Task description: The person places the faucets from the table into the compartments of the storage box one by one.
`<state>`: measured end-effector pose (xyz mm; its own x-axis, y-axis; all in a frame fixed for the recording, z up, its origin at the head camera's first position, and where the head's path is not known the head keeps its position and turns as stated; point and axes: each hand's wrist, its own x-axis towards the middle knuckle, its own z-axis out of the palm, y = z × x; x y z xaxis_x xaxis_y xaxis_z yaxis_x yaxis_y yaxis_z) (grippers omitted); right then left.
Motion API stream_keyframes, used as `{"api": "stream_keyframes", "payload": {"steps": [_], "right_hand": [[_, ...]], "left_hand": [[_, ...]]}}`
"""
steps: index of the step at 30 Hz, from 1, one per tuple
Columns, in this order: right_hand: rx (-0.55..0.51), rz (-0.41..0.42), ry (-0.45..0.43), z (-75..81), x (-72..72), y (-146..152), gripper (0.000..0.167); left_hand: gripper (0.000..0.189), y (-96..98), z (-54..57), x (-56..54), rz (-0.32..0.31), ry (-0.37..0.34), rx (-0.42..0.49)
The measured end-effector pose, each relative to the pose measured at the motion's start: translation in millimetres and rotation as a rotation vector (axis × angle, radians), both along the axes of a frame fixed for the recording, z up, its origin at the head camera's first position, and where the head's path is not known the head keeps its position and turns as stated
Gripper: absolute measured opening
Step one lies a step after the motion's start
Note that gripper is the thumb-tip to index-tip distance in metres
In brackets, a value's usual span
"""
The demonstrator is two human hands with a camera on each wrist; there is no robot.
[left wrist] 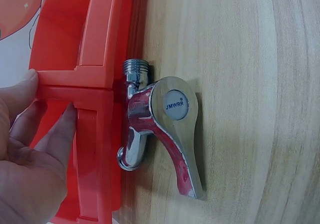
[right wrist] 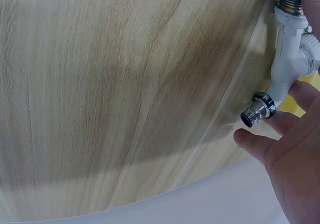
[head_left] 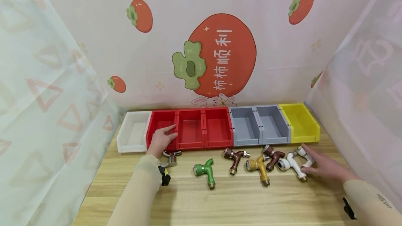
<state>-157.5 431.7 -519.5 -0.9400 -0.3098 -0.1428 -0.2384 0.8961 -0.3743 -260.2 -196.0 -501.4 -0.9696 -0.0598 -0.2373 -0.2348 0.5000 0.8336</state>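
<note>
My left hand (head_left: 161, 139) reaches over the leftmost red bin (left wrist: 85, 154). Its fingertips rest at the wall shared with the neighbouring red bin (left wrist: 70, 77), fingers fairly straight. Just in front of these bins lies a chrome lever tap (left wrist: 175, 119) with reddish film on its handle. On the right, my right hand (head_left: 328, 165) spreads loosely around a white tap (right wrist: 286, 58), thumb apart from its metal nozzle and fingers partly hidden behind it. A second white tap (head_left: 292, 165) lies just left of that one.
A green tap (head_left: 207, 172), two brown taps (head_left: 236, 159) and a yellow tap (head_left: 261, 170) lie across the wooden table (head_left: 232, 205). Behind them stands a row of bins: white (head_left: 133, 133), red, grey (head_left: 246, 128) and yellow (head_left: 299, 123). Printed cloth (head_left: 270, 72) hangs behind and at both sides.
</note>
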Motion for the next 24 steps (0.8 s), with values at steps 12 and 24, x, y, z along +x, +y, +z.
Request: {"api": "stream_keyframes", "payload": {"steps": [12,24], "right_hand": [[-0.012,0.010,-0.001,1.6,-5.2,4.8,0.108],[0.029,0.123,0.107,4.7,-9.6,7.6,0.112]], "left_hand": [[0.051,1.5,3.2,2.8,0.008,0.007,0.018],[0.051,3.4,6.9,3.2,0.020,-0.011,0.017]]}}
